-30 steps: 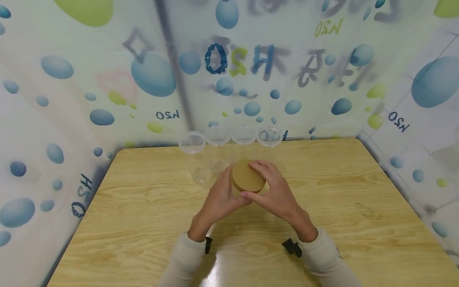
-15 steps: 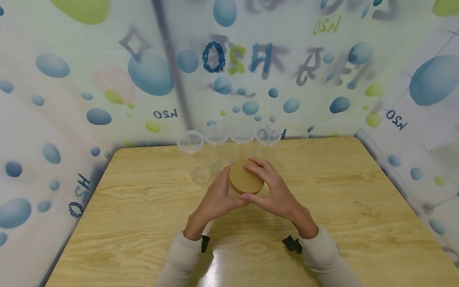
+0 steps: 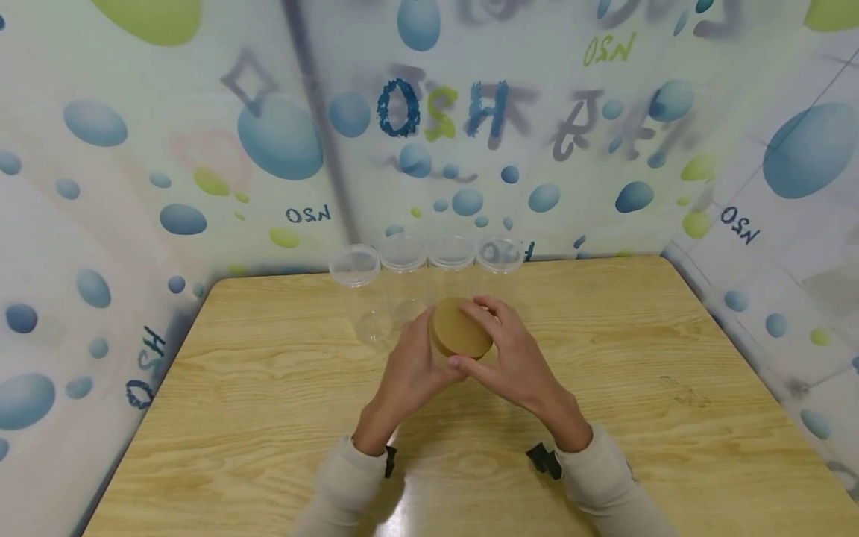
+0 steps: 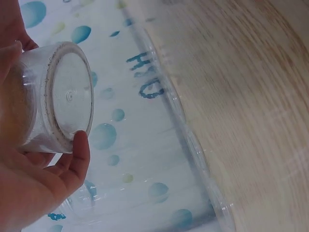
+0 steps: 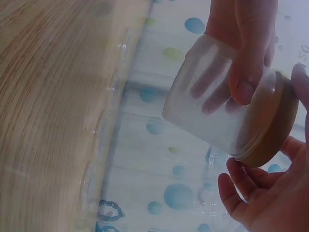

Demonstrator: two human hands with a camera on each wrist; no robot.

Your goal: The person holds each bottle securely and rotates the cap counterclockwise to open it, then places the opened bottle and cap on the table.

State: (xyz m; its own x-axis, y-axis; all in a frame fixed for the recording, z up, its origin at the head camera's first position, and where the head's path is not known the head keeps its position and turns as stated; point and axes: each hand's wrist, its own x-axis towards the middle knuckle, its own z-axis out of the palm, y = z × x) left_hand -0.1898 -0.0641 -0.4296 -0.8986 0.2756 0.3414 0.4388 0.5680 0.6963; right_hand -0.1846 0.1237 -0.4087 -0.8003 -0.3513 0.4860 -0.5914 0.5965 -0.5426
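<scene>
A clear, transparent jar (image 5: 198,118) with a flat golden-brown lid (image 3: 461,328) is held up above the table, its lid facing the head camera. My left hand (image 3: 411,373) grips the jar's body, thumb on one side and fingers behind, seen through the wall in the right wrist view. My right hand (image 3: 526,369) holds the lid by its edge, thumb at the near side and fingertips at the far side. In the left wrist view, the jar's round base (image 4: 70,96) shows, with one fingertip against its rim. No contents are visible inside.
Several clear, lidless-looking jars (image 3: 356,272) stand in a row at the back of the wooden table (image 3: 268,403), just beyond my hands. A patterned backdrop (image 3: 268,142) with blue and green drops rises behind the table and along both sides.
Both hands keep their hold on the jar and lid. The right fingers shift slightly over the lid, and the lid's tilt varies a little. The jars at the back stay put.
</scene>
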